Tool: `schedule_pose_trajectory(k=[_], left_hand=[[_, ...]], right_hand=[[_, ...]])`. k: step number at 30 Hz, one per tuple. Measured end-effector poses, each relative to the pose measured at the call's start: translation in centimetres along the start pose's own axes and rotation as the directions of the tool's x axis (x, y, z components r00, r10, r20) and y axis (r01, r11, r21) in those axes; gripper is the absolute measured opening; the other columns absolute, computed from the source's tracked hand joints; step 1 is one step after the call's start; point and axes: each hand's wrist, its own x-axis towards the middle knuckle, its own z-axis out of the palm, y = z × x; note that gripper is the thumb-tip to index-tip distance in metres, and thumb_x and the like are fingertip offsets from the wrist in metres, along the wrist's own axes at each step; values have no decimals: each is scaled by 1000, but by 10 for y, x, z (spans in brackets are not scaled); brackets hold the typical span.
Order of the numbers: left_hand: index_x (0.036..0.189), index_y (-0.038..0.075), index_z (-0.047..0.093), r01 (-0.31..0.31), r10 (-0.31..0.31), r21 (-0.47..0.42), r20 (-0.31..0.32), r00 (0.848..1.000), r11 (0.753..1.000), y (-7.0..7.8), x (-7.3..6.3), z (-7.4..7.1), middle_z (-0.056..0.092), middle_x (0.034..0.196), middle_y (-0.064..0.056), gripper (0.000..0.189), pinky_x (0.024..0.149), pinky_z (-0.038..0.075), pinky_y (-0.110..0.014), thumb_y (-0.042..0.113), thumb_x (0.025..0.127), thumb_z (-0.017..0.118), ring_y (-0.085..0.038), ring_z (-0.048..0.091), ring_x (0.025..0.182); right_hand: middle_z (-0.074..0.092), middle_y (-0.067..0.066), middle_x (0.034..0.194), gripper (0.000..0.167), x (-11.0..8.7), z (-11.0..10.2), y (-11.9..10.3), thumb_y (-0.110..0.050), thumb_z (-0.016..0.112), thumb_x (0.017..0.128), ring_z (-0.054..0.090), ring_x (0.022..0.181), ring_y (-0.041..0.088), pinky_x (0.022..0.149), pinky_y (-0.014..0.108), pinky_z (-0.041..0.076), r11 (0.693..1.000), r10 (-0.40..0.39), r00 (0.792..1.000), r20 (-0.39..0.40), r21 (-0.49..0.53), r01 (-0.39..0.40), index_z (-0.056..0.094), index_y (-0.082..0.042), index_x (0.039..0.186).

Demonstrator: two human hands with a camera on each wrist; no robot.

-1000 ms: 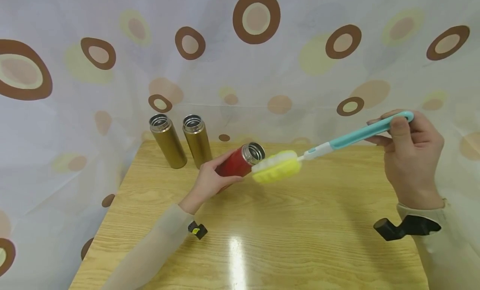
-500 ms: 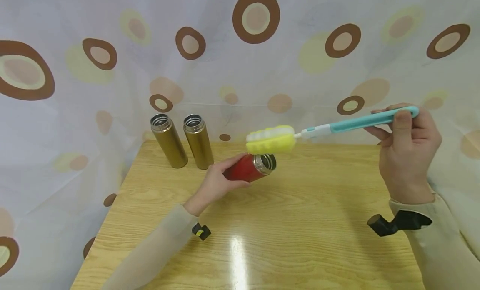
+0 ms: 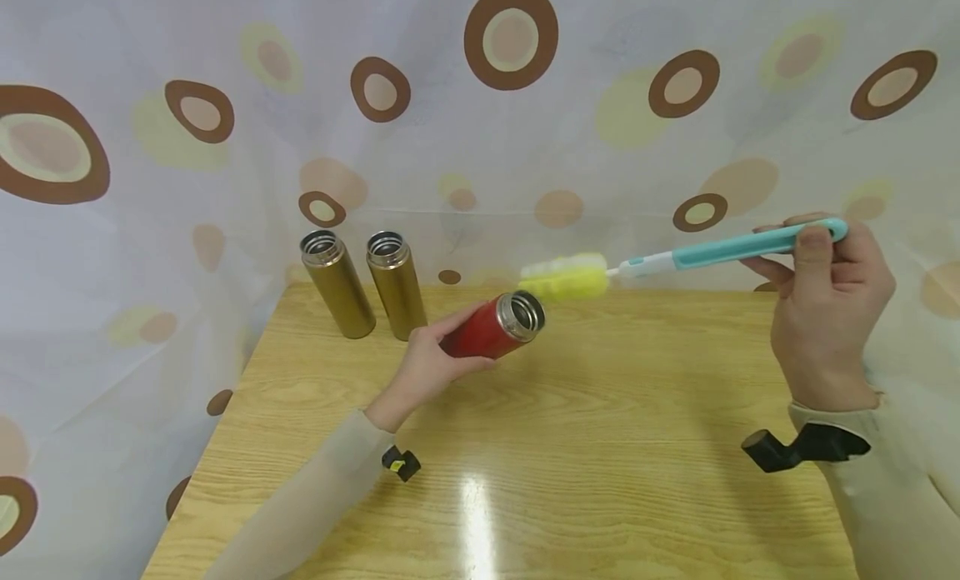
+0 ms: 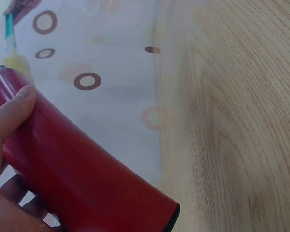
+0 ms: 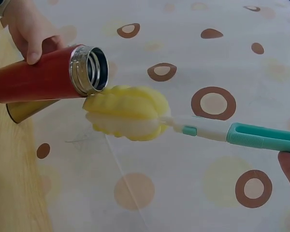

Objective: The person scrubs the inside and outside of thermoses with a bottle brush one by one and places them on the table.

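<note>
My left hand [image 3: 427,363] grips a red thermos bottle [image 3: 480,330], tilted with its uncapped steel mouth facing right. In the left wrist view the thumb lies along the red bottle [image 4: 77,159], whose dark base points to the lower right. My right hand [image 3: 832,305] pinches the turquoise handle of a bottle brush [image 3: 735,247] near its end. The brush's yellow and white sponge head [image 5: 128,113] is outside the bottle, close by the rim of its mouth [image 5: 89,70]; whether they touch I cannot tell.
Two gold thermos bottles [image 3: 341,292] [image 3: 397,292] stand uncapped at the back left of the wooden table [image 3: 600,447]. A white curtain with brown rings [image 3: 570,147] hangs behind the table and along its left side.
The sponge head rose above the red bottle, then shifted right to beside its mouth. The red bottle moved right, then slightly back left. Both hands have kept their hold.
</note>
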Motion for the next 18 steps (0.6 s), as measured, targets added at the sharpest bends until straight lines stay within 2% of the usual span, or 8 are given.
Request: schedule_pose_trajectory(k=[5,14,18], left_hand=[[147,34,60,-4,3,-18,-18,1000,1000,0,2,-2,66,140,3,78,107,48,-51,19,78,94,-25,59,128],[148,31,60,40,-43,-41,-63,997,998,0,3,-3,65,141,-2,77,108,48,-51,22,79,93,-27,58,129],[149,30,59,58,-61,-30,-77,995,998,0,4,-3,65,141,-3,76,108,48,-52,24,80,93,-29,58,128]], right_hand=[[71,27,93,28,-2,0,-3,0,68,98,76,83,30,74,34,63,1000,1,999,41,-9,-1,56,26,100],[70,25,90,29,-3,-1,-6,2,66,99,75,80,29,71,32,63,999,16,996,85,-40,-12,55,30,99],[69,26,90,27,-5,-2,-5,5,64,100,74,80,30,71,33,63,999,45,993,109,19,-48,54,30,100]])
